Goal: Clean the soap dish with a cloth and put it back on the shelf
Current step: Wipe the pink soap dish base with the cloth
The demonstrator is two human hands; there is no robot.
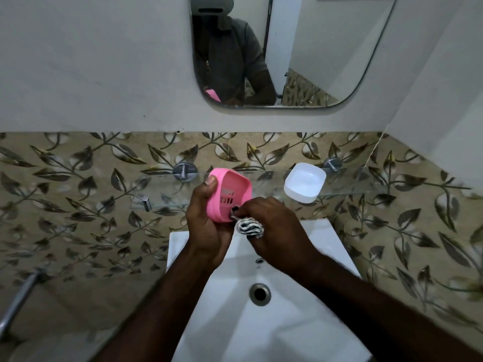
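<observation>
Left hand (206,226) grasps the pink soap dish (230,194) above the basin's (326,236) rear edge, open face tilted rightward; right hand (271,223) clenches the striped cloth (249,227) against its lower rim. The glass shelf (366,184) lies just behind, the left hand nearer.

1 view only: head cam, wide-angle, looking fwd and down from above the white sink (300,333). Faces the wall w/ leaf-pattern tiles (78,205), glass shelf (366,184) and mirror (313,48). Close in, both forearms reaching in from bottom edge.
</observation>
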